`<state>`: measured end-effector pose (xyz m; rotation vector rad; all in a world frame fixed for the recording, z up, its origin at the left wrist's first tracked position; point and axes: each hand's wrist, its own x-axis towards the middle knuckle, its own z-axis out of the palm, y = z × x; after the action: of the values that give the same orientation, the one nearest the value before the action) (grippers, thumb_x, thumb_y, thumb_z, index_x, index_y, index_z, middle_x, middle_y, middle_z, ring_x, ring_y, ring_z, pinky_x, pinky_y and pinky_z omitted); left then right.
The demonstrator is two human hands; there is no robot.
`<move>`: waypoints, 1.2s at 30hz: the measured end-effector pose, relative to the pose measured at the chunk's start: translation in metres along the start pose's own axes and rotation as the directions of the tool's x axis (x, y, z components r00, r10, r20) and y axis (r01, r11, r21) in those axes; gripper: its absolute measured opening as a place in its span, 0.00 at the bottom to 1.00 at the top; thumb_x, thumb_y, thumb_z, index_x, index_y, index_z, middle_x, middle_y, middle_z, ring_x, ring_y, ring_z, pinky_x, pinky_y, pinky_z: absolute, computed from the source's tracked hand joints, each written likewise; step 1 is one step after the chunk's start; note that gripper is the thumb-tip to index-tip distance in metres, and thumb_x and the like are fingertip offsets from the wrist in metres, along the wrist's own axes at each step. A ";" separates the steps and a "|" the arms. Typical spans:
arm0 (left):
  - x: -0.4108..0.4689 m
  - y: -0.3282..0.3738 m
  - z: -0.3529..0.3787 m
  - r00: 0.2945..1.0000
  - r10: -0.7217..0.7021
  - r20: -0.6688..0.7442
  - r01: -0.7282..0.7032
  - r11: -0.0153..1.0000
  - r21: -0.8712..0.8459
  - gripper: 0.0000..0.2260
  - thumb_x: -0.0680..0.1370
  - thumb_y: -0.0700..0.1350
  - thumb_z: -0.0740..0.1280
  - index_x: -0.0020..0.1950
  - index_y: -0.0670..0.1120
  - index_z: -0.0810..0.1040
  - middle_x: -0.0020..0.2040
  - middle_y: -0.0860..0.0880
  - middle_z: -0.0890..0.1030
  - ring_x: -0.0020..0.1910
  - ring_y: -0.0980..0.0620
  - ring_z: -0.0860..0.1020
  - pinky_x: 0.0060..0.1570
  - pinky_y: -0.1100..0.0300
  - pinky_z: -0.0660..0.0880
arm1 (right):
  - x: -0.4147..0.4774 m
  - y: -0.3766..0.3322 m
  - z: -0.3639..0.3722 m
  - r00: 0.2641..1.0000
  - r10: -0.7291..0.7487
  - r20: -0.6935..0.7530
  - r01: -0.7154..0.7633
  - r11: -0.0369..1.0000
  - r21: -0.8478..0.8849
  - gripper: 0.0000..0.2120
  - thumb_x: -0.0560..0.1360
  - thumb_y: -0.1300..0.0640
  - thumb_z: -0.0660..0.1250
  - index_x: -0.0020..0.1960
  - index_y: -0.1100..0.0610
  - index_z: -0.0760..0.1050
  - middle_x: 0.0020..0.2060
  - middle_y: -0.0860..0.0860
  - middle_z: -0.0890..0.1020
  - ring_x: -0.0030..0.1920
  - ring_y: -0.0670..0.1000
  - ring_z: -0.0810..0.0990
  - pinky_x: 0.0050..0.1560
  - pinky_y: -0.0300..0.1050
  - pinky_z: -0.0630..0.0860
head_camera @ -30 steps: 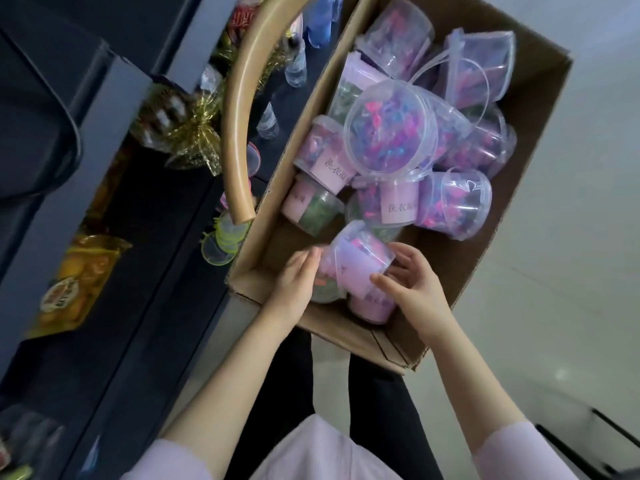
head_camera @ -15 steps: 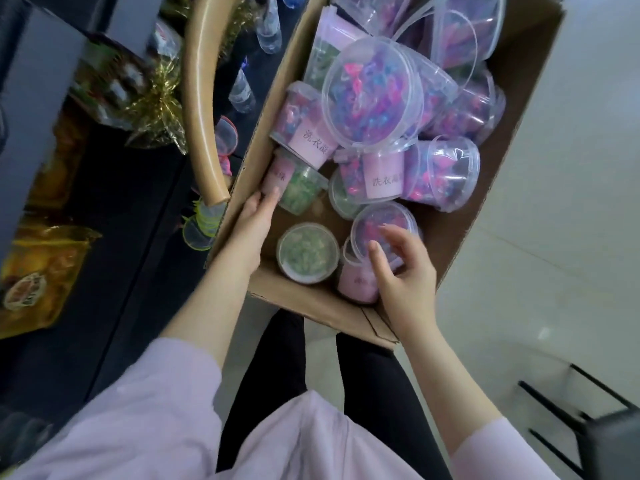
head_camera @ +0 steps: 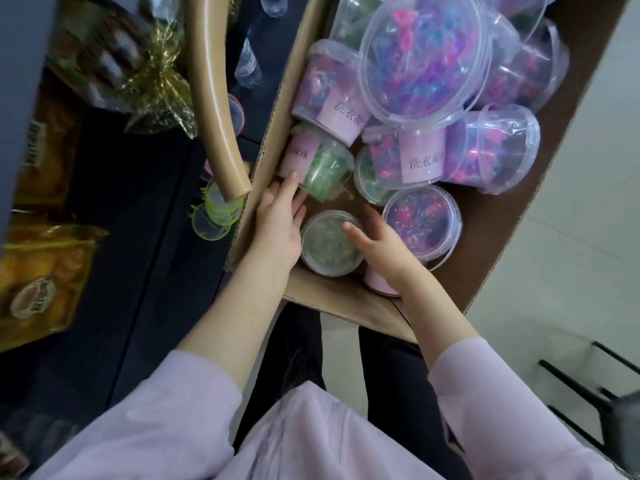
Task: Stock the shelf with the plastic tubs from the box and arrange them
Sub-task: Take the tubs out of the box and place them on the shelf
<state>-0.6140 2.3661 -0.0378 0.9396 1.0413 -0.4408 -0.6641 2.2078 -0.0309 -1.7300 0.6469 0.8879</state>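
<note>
Green tub (head_camera: pixel 328 244) upright, long axis vertical

Tub (head_camera: pixel 329 245) between the fingers (head_camera: pixel 353 231): clear, glossy plastic with a smooth lid. Box (head_camera: pixel 336 301) around the fingers: matt brown corrugated cardboard. Label (head_camera: pixel 420 157) beyond the fingers: matt pink paper. Sleeve (head_camera: pixel 485 393): soft, matt lilac cloth.

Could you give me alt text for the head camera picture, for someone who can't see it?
Two hands reach into a cardboard box crammed with clear lidded tubs of coloured bits: the left hand touches a tipped green tub, the right hand rests against an upright green tub. A dark shelf stands to the left.
</note>
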 end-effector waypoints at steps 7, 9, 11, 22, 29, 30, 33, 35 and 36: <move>0.018 0.010 0.004 0.988 -0.141 0.064 0.132 0.983 0.125 0.16 0.77 0.54 0.68 0.61 0.52 0.70 0.59 0.52 0.74 0.60 0.51 0.69 0.62 0.57 0.65 | 0.015 -0.013 -0.013 0.975 0.164 0.149 -0.129 0.967 -0.219 0.31 0.74 0.45 0.70 0.73 0.54 0.68 0.67 0.51 0.76 0.66 0.51 0.74 0.65 0.46 0.70; 0.025 0.012 0.008 0.987 -0.157 0.045 0.147 0.974 0.172 0.18 0.74 0.54 0.71 0.60 0.49 0.72 0.64 0.49 0.75 0.63 0.51 0.70 0.67 0.57 0.64 | 0.018 -0.013 -0.011 0.982 0.154 0.108 -0.122 0.958 -0.258 0.27 0.74 0.46 0.71 0.69 0.54 0.72 0.63 0.51 0.78 0.62 0.52 0.77 0.61 0.48 0.73; 0.033 0.012 0.011 0.987 -0.160 0.000 0.158 0.975 0.157 0.22 0.74 0.51 0.72 0.64 0.43 0.73 0.67 0.45 0.76 0.65 0.50 0.73 0.70 0.56 0.65 | 0.021 -0.011 -0.008 0.986 0.150 0.075 -0.122 0.947 -0.298 0.25 0.74 0.47 0.72 0.66 0.56 0.72 0.60 0.52 0.78 0.60 0.54 0.77 0.60 0.52 0.75; 0.011 0.015 0.008 0.997 -0.075 -0.027 0.079 0.920 0.383 0.21 0.75 0.56 0.69 0.65 0.48 0.73 0.61 0.50 0.78 0.58 0.52 0.74 0.53 0.57 0.67 | -0.011 -0.004 -0.021 0.981 0.063 -0.181 -0.086 0.989 -0.121 0.11 0.70 0.52 0.77 0.50 0.54 0.83 0.44 0.51 0.86 0.44 0.51 0.84 0.51 0.53 0.82; -0.064 0.015 0.015 0.993 -0.106 0.058 0.092 0.976 0.197 0.10 0.77 0.53 0.67 0.55 0.50 0.77 0.56 0.52 0.81 0.54 0.55 0.77 0.55 0.58 0.68 | -0.082 -0.021 -0.064 0.985 0.013 -0.175 -0.025 0.997 -0.066 0.09 0.68 0.53 0.78 0.47 0.53 0.85 0.39 0.49 0.87 0.44 0.54 0.86 0.52 0.54 0.82; -0.078 0.015 0.016 0.993 -0.106 0.057 0.096 0.982 0.163 0.08 0.77 0.53 0.67 0.53 0.51 0.77 0.55 0.52 0.81 0.53 0.56 0.77 0.56 0.58 0.68 | -0.090 -0.023 -0.069 0.983 -0.005 -0.185 -0.009 0.997 -0.079 0.10 0.68 0.53 0.78 0.48 0.53 0.85 0.40 0.49 0.87 0.44 0.53 0.86 0.53 0.53 0.82; -0.118 0.015 0.020 0.994 -0.090 0.065 0.087 0.995 0.046 0.04 0.79 0.53 0.65 0.51 0.55 0.75 0.58 0.51 0.78 0.56 0.54 0.75 0.58 0.57 0.67 | -0.113 -0.031 -0.084 0.970 -0.070 -0.232 0.039 0.990 -0.137 0.10 0.67 0.54 0.78 0.48 0.51 0.85 0.41 0.47 0.87 0.45 0.48 0.85 0.55 0.52 0.81; -0.148 0.017 0.022 0.998 -0.036 0.047 0.038 0.999 -0.033 0.02 0.79 0.52 0.63 0.50 0.55 0.74 0.59 0.51 0.77 0.57 0.52 0.74 0.61 0.56 0.66 | -0.128 -0.038 -0.093 0.953 -0.121 -0.278 0.077 0.983 -0.164 0.11 0.67 0.54 0.78 0.50 0.52 0.85 0.42 0.47 0.86 0.46 0.48 0.85 0.55 0.51 0.80; -0.164 0.019 0.022 1.000 0.002 0.026 0.000 0.998 -0.069 0.02 0.80 0.52 0.63 0.49 0.55 0.74 0.58 0.52 0.77 0.57 0.52 0.74 0.61 0.56 0.66 | -0.136 -0.041 -0.098 0.944 -0.135 -0.302 0.092 0.984 -0.152 0.14 0.67 0.53 0.78 0.52 0.54 0.85 0.43 0.47 0.86 0.46 0.49 0.85 0.55 0.51 0.80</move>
<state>-0.6656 2.3408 0.1185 0.8704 1.0259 -0.4125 -0.6863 2.1284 0.1212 -2.0328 0.6966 0.5931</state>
